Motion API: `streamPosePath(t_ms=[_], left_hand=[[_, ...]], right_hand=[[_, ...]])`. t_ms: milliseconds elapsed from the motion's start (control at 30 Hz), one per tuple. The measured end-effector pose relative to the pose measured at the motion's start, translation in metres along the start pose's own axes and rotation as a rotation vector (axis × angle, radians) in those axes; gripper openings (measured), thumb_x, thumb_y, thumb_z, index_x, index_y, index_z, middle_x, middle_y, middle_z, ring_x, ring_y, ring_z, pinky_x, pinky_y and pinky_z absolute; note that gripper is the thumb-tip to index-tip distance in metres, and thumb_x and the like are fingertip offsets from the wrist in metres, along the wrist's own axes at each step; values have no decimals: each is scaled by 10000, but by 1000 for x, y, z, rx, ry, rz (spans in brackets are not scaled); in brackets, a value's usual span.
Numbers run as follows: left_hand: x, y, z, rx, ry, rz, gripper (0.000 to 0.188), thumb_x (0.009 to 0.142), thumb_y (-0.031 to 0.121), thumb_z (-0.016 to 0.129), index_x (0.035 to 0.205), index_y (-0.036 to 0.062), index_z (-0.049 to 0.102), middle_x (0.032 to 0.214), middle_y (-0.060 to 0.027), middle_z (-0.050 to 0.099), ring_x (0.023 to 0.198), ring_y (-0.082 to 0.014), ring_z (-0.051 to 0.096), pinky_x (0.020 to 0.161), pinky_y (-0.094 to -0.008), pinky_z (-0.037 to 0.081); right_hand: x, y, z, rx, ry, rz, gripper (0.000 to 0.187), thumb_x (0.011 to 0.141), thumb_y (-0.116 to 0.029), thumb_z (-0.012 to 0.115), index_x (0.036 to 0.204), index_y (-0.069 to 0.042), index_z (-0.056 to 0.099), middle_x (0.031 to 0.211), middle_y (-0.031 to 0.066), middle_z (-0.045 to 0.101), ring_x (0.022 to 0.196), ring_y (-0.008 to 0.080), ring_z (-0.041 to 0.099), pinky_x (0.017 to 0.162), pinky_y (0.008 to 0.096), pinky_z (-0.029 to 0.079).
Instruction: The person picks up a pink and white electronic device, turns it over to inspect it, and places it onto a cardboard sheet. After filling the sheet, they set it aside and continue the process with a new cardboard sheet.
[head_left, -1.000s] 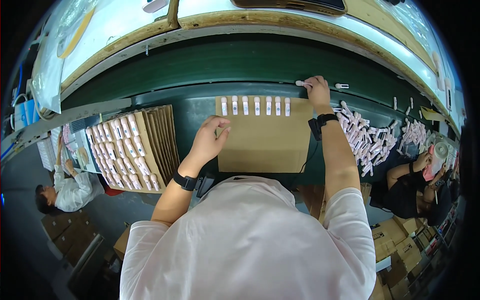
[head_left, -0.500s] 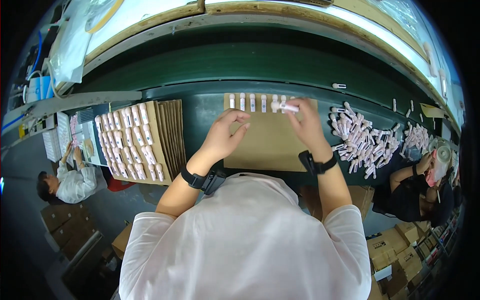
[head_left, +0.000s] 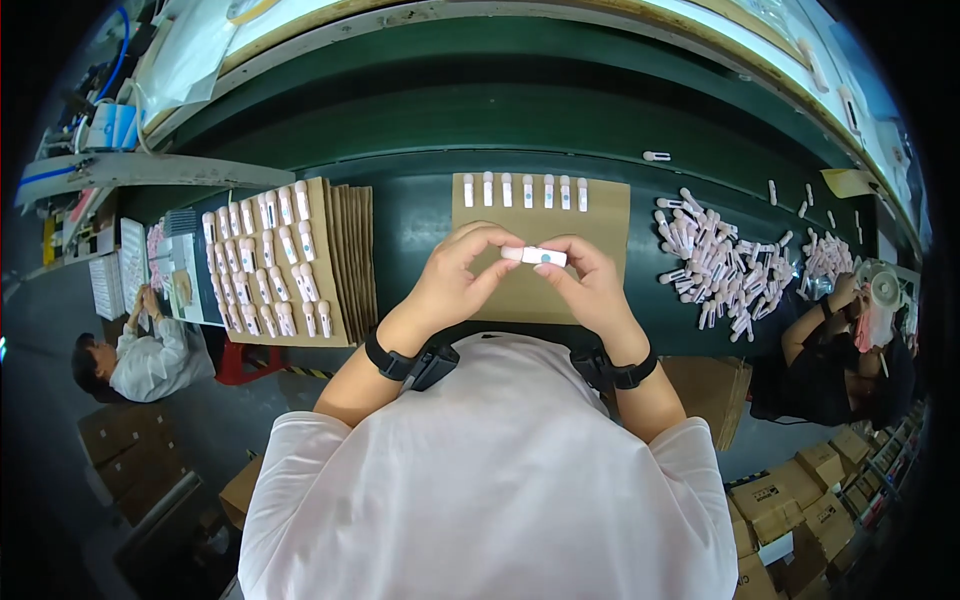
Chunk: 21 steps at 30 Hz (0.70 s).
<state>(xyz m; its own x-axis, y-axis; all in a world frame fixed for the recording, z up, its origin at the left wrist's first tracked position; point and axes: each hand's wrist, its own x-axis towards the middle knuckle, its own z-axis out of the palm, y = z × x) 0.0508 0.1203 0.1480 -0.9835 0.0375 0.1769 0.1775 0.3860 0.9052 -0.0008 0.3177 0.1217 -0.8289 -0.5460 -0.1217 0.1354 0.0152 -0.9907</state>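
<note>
Between the fingertips of both hands, above the middle of a flat brown cardboard sheet [head_left: 480, 300], lies a small white stick-shaped piece with a rounded pink head [head_left: 548, 257]. My left hand [head_left: 452, 278] pinches its pink end. On the other end, the thumb and fingers of my right hand [head_left: 597, 287] grip the white body, which bears a small blue-grey mark. The piece is held nearly level, head to the left. Along the sheet's far edge stands a neat row of several like pieces [head_left: 528, 192], pink heads pointing away from me.
To the right is a loose heap of like pieces [head_left: 725, 265] on the dark green table [head_left: 415, 215]. On the left, a stack of cardboard sheets [head_left: 355, 270] carries rows of them. One person [head_left: 155, 355] sits at far left, another [head_left: 835, 350] at far right.
My right hand has come back from the row at the far edge toward me, carrying the piece. My left hand has moved right and closed on the piece's pink end.
</note>
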Motion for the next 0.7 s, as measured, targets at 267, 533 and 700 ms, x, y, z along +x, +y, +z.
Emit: streamPosePath(t_ms=[267,533,700], left_hand=[[-13,18,0,-20,-39,-91,204,800,66,715,982,15,637,941,-97,670,875,-206,634,788,-299,479],[-19,25,-1,-48,-22,0,198,786,35,697,968,13,623,935,-104,660,867,-218,631,783,-305,478],[-22,24,2,-16,-10,63,203,777,16,688,967,14,616,938,-106,654,865,-232,630,783,-311,479]], right_hand=[[-17,-11,8,-319,61,-310,248,791,9,695,1029,-13,631,927,72,644,856,170,590,774,291,468],[-27,-27,15,-374,96,-390,261,763,10,702,1015,-17,639,917,97,650,836,221,598,747,310,467],[-29,-28,14,-401,92,-455,264,762,11,697,1019,-13,639,921,96,656,832,226,603,750,316,467]])
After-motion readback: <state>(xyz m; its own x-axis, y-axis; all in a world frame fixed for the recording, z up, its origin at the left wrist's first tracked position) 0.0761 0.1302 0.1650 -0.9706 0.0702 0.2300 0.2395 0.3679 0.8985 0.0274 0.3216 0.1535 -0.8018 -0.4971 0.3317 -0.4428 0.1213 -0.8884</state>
